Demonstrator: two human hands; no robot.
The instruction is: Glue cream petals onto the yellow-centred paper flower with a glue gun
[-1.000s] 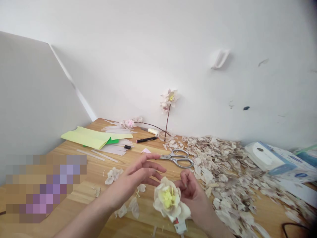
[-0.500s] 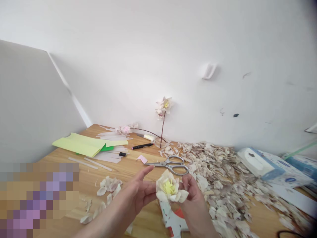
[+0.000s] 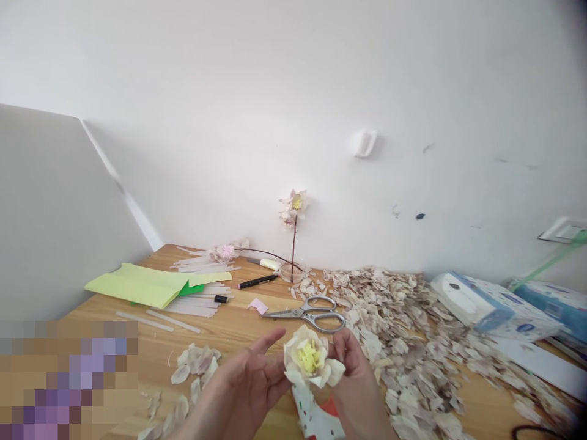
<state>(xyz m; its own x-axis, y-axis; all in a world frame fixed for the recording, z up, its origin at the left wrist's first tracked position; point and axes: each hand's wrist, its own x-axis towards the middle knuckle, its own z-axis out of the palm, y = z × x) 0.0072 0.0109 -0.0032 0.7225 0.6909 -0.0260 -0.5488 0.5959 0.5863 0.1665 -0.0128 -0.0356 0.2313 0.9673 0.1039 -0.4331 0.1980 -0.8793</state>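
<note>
My right hand pinches the flower from underneath, held above the worktop just short of the scissors. My left hand sits open beside it. The petals look light and fragile, so I'd hold only the base.

- A home craft corner is indicated
- A wooden desk is set against a scuffed white wall
- A handmade flower is held up
- Cut petals are heaped nearby
- Scissors, glue sticks and tissue boxes are laid out
</note>
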